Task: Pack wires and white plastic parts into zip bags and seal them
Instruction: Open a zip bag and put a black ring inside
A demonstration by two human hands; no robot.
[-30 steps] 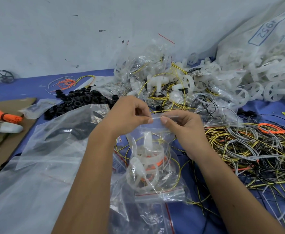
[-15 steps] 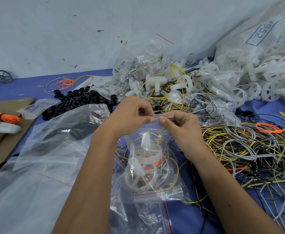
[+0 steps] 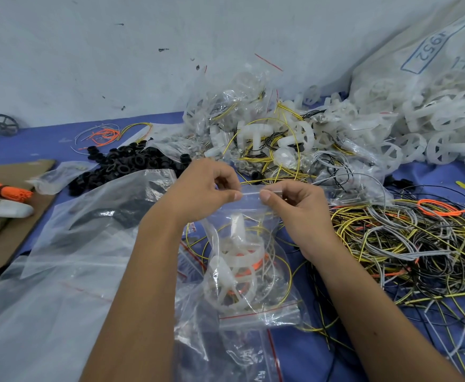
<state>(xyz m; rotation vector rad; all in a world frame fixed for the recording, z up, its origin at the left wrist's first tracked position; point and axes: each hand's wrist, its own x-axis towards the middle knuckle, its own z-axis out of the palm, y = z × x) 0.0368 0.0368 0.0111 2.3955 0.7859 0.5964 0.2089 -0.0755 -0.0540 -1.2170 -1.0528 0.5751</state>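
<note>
Clearly the bag (image 3: pixel 249 260) is light, limp and slick: thin clear film that sags under the white part (image 3: pixel 234 274) and coiled wires (image 3: pixel 278 260) inside, held above the bench near its front edge. Only the zip strip along the top gives any stiffness, so that is the place to take it. The left hand (image 3: pixel 206 188) and right hand (image 3: pixel 297 208) both pinch that strip, thumbs close together.

We read "1952", upside down in a blue box, on the big translucent plastic sack (image 3: pixel 407 59) top right. Other marks beside it we can't make out.
</note>
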